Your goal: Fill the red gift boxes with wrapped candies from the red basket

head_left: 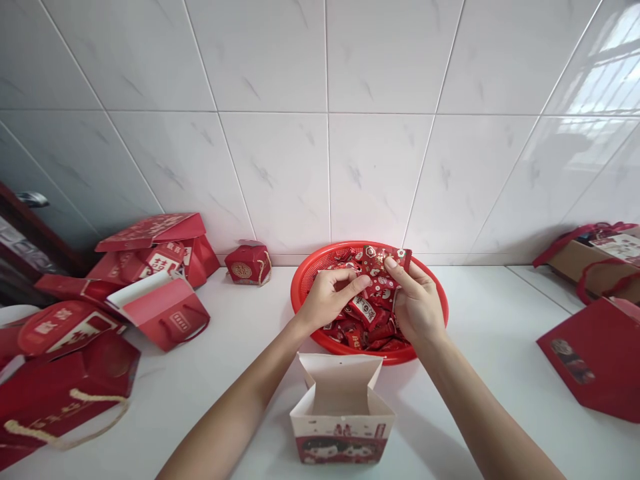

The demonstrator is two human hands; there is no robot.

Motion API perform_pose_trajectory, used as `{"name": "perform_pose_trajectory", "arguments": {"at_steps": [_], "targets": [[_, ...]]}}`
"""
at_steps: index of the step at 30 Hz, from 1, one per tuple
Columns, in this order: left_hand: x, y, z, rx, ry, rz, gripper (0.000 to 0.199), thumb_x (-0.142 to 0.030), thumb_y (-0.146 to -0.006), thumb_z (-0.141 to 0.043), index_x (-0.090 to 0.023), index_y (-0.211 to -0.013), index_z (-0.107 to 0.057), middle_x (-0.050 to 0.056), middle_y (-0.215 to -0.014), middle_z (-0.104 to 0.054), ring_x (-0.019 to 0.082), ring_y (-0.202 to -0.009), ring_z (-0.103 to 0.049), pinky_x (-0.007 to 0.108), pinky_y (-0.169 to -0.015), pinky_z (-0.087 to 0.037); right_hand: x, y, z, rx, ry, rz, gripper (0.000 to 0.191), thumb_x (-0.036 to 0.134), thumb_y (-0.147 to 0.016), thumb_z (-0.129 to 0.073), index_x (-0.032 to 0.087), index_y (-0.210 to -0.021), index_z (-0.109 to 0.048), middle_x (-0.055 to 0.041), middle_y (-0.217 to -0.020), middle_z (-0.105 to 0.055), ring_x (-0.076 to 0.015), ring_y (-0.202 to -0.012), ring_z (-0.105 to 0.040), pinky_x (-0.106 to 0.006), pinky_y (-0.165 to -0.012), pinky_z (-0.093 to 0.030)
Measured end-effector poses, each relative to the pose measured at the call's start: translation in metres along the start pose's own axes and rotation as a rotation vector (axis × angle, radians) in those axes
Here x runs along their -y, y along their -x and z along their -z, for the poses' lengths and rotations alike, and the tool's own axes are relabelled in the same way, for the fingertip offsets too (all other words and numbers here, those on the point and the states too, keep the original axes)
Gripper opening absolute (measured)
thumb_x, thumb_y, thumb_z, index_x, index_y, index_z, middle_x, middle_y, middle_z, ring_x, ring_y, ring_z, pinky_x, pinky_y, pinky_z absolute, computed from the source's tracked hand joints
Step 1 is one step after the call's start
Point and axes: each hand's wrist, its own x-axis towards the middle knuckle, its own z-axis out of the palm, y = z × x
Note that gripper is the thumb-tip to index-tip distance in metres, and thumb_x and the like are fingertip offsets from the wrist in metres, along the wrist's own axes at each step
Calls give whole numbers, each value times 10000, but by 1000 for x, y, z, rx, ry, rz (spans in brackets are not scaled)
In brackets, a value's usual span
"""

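Red glossy packet (pixel 378 268), perforated basket (pixel 299 288)

You have a red, white-patterned packet (pixel 382 283) raised between your fingers (pixel 403 277) over the red plastic basket (pixel 299 287).

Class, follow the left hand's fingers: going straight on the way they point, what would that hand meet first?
The left hand would meet the packet first, right at its fingertips; beyond it, probably the right hand, though depth is unclear.
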Motion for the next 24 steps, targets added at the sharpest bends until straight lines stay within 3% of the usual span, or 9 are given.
{"name": "perform_pose_trajectory", "arguments": {"at_steps": [3, 8, 15, 17, 21, 24], "targets": [[-1, 0, 2, -18, -24, -8, 443, -516, -945, -619, -199, -636, -602, -16, -638, -560, 135, -615, -492, 269, -620, -449, 1, 0, 1, 22, 30, -15, 251, 422, -716, -930, 237, -841, -815, -26, -814, -805, -263, -809, -759, -401, -772, -621], [-4, 0, 7, -29, -7, -71, 499, -502, -939, -612, -209, -579, -430, -40, -586, -403, 120, -574, -377, 263, -589, -407, 10, -2, 6, 108, 126, -53, 271, 501, -775, -879, 244, -830, -814, -45, -799, -805, -293, -854, -767, -399, -728, -615], [-8, 2, 12, 45, -52, -117, 469, -464, -936, -601, -207, -559, -489, -34, -582, -429, 118, -560, -391, 267, -563, -382, 14, -5, 8, 106, 138, -130, 352, 513, -710, -915, 222, -636, -732, -34, -709, -771, -246, -721, -734, -351, -654, -584], [-7, 1, 13, 41, -40, -119, 473, -458, -935, -606, -205, -552, -491, -38, -576, -429, 115, -556, -390, 267, -575, -385, 15, -4, 8, 133, 140, -130, 314, 501, -754, -892, 221, -702, -761, -41, -764, -791, -254, -757, -748, -356, -677, -595], [-5, 0, 14, 40, 6, -110, 457, -428, -964, -589, -202, -567, -559, -34, -579, -470, 118, -559, -410, 270, -603, -403, 21, 0, 7, 248, 228, -93, 310, 480, -833, -846, 239, -1025, -814, -53, -957, -829, -259, -830, -774, -357, -716, -613], [-6, 0, 15, 37, 16, -114, 444, -412, -961, -606, -199, -573, -572, -35, -572, -472, 117, -554, -407, 270, -598, -398, 26, 1, 8, 305, 304, -107, 352, 478, -827, -852, 236, -1079, -805, -62, -974, -833, -260, -827, -784, -363, -724, -622]]}}
